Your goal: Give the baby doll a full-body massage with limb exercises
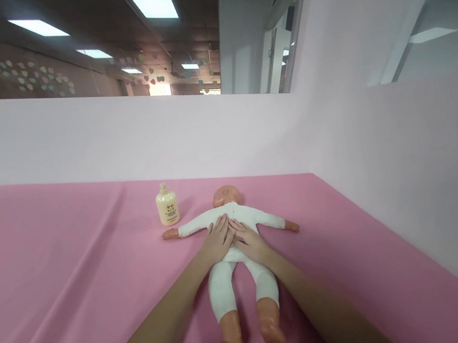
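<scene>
A baby doll in a white outfit lies on its back, arms spread wide and bare feet pointing toward me. My left hand rests flat on the doll's torso, fingers stretched toward its chest. Beside it, my right hand is laid flat on the same torso, and the fingertips of both hands meet near the middle. Neither hand grips anything. Close to the doll's outstretched arm on the left stands a pale yellow bottle, upright and apart from my hands.
A pink sheet with a few folds covers the surface under the doll. White walls border it at the back and right. Windows above show a room with ceiling lights and heart-shaped decorations.
</scene>
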Available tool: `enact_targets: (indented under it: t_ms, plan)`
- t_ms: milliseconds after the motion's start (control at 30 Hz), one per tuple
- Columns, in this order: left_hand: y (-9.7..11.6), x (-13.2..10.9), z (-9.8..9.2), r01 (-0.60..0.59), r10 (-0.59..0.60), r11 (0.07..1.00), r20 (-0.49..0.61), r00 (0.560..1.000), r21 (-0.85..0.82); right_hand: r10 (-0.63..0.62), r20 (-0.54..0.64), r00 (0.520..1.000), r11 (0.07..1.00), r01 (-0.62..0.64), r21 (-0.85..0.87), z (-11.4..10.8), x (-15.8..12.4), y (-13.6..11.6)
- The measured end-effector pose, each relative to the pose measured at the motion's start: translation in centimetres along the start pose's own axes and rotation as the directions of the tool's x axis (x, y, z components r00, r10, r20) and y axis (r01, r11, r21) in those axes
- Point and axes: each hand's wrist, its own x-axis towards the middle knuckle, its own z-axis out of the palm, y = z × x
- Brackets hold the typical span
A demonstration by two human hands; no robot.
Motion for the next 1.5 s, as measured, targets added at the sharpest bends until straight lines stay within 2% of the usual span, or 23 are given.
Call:
enact_targets:
  t_ms: [133, 267, 333, 500, 567, 667, 767, 900, 967, 1067, 1267, 1400, 1500]
  plan:
    - [-1.2, -0.5, 0.2, -0.032, 0.031, 0.999, 0.030, 0.999, 0.040, 0.038, -0.007, 0.999, 0.996, -0.038, -0.076, 0.0, 0.7, 1.0]
    - [-0.9, 0.8, -0.5, -0.057, 0.056, 0.998, 0.036, 0.998, 0.026, 0.094, -0.006, 0.996, 0.975, -0.093, -0.200, 0.3, 2.6, 0.7]
    - [-0.2, 1.9, -0.8, -0.021, 0.021, 0.999, 0.009, 1.000, 0.044, 0.146, -0.032, 0.989, 0.966, -0.149, -0.213, 0.3, 3.6, 0.8]
    - [1.2, 3.4, -0.1, 0.188, -0.175, 0.969, -0.094, 0.980, 0.163, 0.285, -0.081, 0.955, 0.937, -0.295, -0.186, 0.4, 4.5, 1.4]
    - [1.1, 3.2, 0.2, 0.187, -0.168, 0.969, -0.126, 0.978, 0.162, 0.331, -0.084, 0.940, 0.925, -0.341, -0.166, 0.4, 4.3, 1.4]
    - [0.6, 2.7, 0.3, 0.119, -0.098, 0.987, -0.181, 0.979, 0.107, 0.392, -0.076, 0.917, 0.906, -0.399, -0.141, 0.5, 4.2, 1.1]
    - [0.0, 2.5, 0.2, 0.083, -0.068, 0.994, -0.174, 0.982, 0.076, 0.405, -0.047, 0.913, 0.903, -0.407, -0.135, 0.3, 4.1, 1.3]
    - [-1.1, 2.8, 0.4, 0.130, -0.125, 0.991, -0.136, 0.983, 0.025, 0.324, 0.052, 0.945, 0.945, -0.320, -0.066, -0.3, 3.9, 3.2]
    - [-1.8, 3.0, 0.5, 0.189, -0.189, 0.982, -0.174, 0.966, -0.012, 0.339, 0.042, 0.940, 0.941, -0.338, -0.033, -0.6, 3.8, 4.6]
    - [-2.8, 3.2, 0.4, 0.313, -0.307, 0.950, -0.190, 0.933, 0.001, 0.417, -0.050, 0.907, 0.906, -0.420, -0.054, -0.8, 3.4, 6.2]
    - [-4.2, 2.5, -1.7, 0.479, -0.437, 0.841, -0.209, 0.875, 0.252, 0.459, -0.241, 0.855, 0.844, -0.504, -0.181, -2.0, 1.9, 7.7]
    - [-5.0, 1.8, -3.3, 0.555, -0.493, 0.772, -0.259, 0.830, 0.308, 0.499, -0.279, 0.820, 0.813, -0.555, -0.178, -2.8, 1.0, 8.4]
    - [-4.4, 1.9, -3.6, 0.557, -0.518, 0.783, -0.205, 0.831, 0.278, 0.485, -0.260, 0.835, 0.828, -0.534, -0.172, -2.5, 1.4, 8.1]
